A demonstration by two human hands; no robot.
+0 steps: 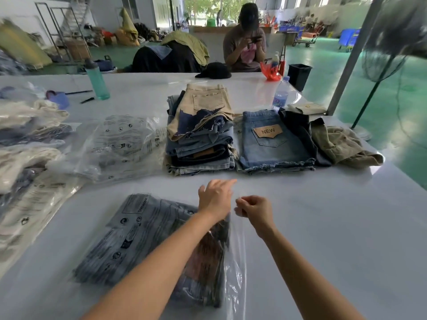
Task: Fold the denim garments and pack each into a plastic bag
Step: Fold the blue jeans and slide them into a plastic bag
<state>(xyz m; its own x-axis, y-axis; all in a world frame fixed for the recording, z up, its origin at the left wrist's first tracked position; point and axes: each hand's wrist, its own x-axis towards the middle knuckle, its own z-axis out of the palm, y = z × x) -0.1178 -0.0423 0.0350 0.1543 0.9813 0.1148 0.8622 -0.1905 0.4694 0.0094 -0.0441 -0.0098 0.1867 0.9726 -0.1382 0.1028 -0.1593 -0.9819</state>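
A folded denim garment lies inside a clear printed plastic bag (138,236) on the white table (323,227) in front of me. The bag's open flap (238,262) sticks out at its right side. My left hand (216,199) hovers over the bag's far right corner with fingers stretched forward. My right hand (253,207) is just right of it, fingers curled, pinching the thin edge of the flap. Beyond them stands a tall stack of folded denim shorts (201,137), and a pair of light-blue shorts (272,142) with a "NEW" patch lies beside it.
Packed bags (30,144) and loose empty plastic bags (124,144) cover the table's left. An olive garment (342,144) lies at the right, with a water bottle (280,94) behind it and a teal bottle (97,79) far left. A person sits across the table.
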